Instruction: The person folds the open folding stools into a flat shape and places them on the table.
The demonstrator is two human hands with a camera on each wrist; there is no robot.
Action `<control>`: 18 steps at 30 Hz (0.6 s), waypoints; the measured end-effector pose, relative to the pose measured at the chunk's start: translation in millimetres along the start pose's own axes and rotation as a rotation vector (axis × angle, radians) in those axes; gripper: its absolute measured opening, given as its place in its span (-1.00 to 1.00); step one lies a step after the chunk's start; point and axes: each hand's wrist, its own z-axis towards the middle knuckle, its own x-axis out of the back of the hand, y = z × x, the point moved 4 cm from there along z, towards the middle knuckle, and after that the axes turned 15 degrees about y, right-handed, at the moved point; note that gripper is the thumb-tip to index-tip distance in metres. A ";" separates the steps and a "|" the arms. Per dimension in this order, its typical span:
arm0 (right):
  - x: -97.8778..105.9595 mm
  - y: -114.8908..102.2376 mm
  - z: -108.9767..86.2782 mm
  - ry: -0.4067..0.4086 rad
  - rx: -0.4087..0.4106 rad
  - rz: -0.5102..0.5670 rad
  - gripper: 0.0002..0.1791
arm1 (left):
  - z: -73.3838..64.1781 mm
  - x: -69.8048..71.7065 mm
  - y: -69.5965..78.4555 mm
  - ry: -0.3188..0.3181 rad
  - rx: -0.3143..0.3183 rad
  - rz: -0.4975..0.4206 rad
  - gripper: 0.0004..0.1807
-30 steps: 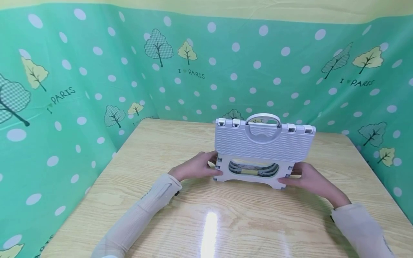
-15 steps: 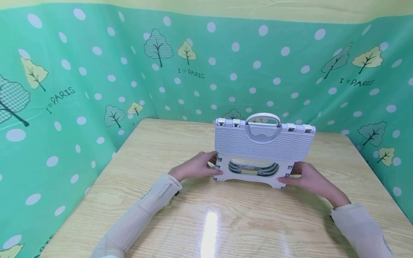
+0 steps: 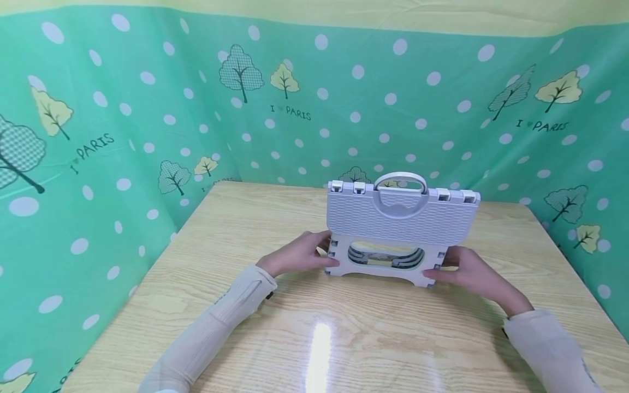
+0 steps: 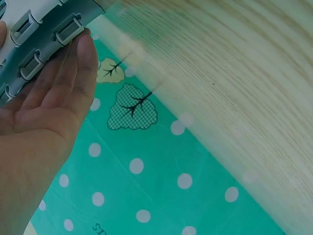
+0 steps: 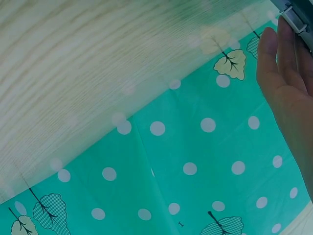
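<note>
A pale lilac-and-white folding stool [image 3: 354, 218] stands on edge toward the back right of the table in the head view. Its textured seat panel faces me, and a loop handle sticks up at the top. Below the panel shows a white leg frame with an oval opening. My left hand [image 3: 301, 255] grips the frame's lower left side, thumb in front and fingers behind. On the lower right side, my right hand [image 3: 474, 274] holds it the same way. The left wrist view shows the fingers [image 4: 61, 73] along the hinged edge; in the right wrist view only a corner of the stool [image 5: 295, 19] appears.
The stool is on a light wood-grain table [image 3: 236, 229] with a bright lamp reflection near the front. A green polka-dot curtain [image 3: 295, 144] with printed trees hangs close behind the table and along both sides.
</note>
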 end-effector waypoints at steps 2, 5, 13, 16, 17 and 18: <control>0.0 -0.3 -0.2 0.001 0.000 -0.001 -0.38 | 0.0 -0.1 0.7 0.000 -0.002 -0.003 -0.27; 0.0 -0.8 -0.3 0.001 0.001 -0.003 -0.38 | 0.2 -0.2 1.7 0.001 -0.003 -0.004 -0.29; 0.3 -1.3 -0.3 -0.002 0.006 0.001 -0.39 | 0.1 0.5 3.5 0.005 0.001 0.008 -0.31; 0.4 -1.3 -0.5 -0.001 0.004 -0.008 -0.39 | -0.1 0.5 4.2 0.004 -0.003 0.013 -0.31; 0.4 -1.3 -0.7 -0.001 0.002 -0.012 -0.39 | -0.1 0.4 4.3 0.004 -0.003 0.015 -0.31; 0.5 -1.4 -0.8 0.001 -0.001 -0.017 -0.39 | 0.1 0.4 4.1 0.005 -0.003 0.020 -0.32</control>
